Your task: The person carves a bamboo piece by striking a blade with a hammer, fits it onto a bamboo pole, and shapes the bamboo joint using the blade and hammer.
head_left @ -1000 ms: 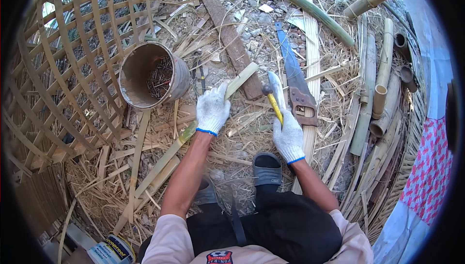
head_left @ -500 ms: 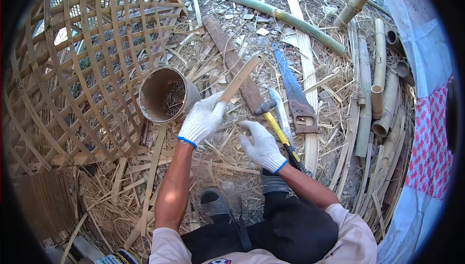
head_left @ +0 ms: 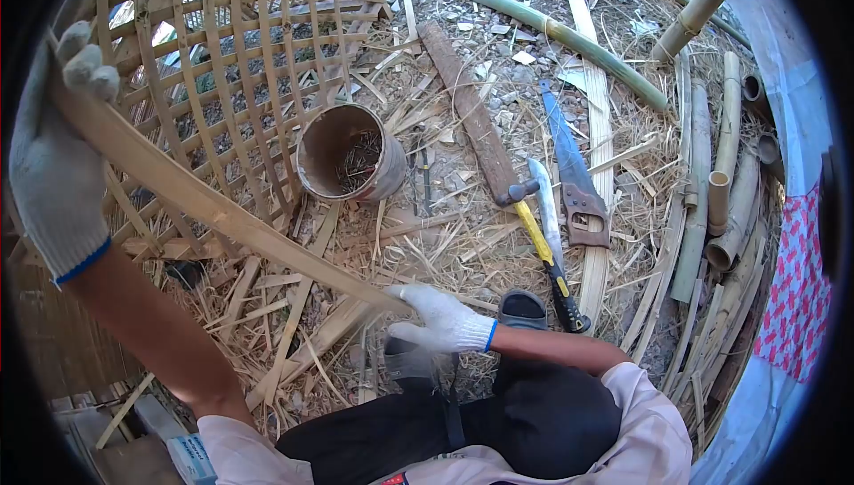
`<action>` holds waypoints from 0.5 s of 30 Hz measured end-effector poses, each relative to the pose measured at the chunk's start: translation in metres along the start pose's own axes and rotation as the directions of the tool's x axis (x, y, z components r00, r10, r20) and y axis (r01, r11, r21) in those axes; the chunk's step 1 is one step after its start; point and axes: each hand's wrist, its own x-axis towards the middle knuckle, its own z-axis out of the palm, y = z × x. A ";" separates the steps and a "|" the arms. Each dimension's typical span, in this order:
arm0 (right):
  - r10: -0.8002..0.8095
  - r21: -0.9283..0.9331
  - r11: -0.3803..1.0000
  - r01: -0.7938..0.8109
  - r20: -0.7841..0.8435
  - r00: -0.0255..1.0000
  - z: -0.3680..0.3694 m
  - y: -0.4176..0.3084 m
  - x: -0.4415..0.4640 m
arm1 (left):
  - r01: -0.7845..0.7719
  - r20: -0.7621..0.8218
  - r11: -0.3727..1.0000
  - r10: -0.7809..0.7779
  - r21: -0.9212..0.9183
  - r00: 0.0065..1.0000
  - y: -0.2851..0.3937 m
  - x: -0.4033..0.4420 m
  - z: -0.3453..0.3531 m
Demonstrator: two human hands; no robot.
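A long bamboo strip (head_left: 240, 222) runs slantwise from the upper left down to the middle, raised above the ground. Its upper end is in my left hand (head_left: 62, 151), in a white knit glove with a blue cuff, fingers curled round it. At the lower end my right hand (head_left: 445, 319), gloved the same way, has thumb and fingers on either side of the strip's tip. Behind the strip stands a round bucket (head_left: 394, 165) with many nails (head_left: 360, 157) in it. The woven bamboo lattice (head_left: 240, 58) leans at the upper left.
A hammer (head_left: 543, 240) with a yellow and black handle lies beside a knife-like blade (head_left: 544, 205) and a handsaw (head_left: 569, 151). Near them are a dark wood plank (head_left: 467, 111) and a green bamboo pole (head_left: 551, 31). Bamboo tubes (head_left: 725, 147) line the right side. Shavings cover the ground.
My left hand has swung far to the left and up with the strip, showing its length. My right hand has moved down and left onto the strip's end. The view has shifted.
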 end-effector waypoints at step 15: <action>-0.660 -0.802 0.582 0.134 -0.370 0.654 -0.190 0.060 0.076 | 0.560 0.222 0.192 -0.778 -0.806 0.587 -0.087 -0.376 -0.144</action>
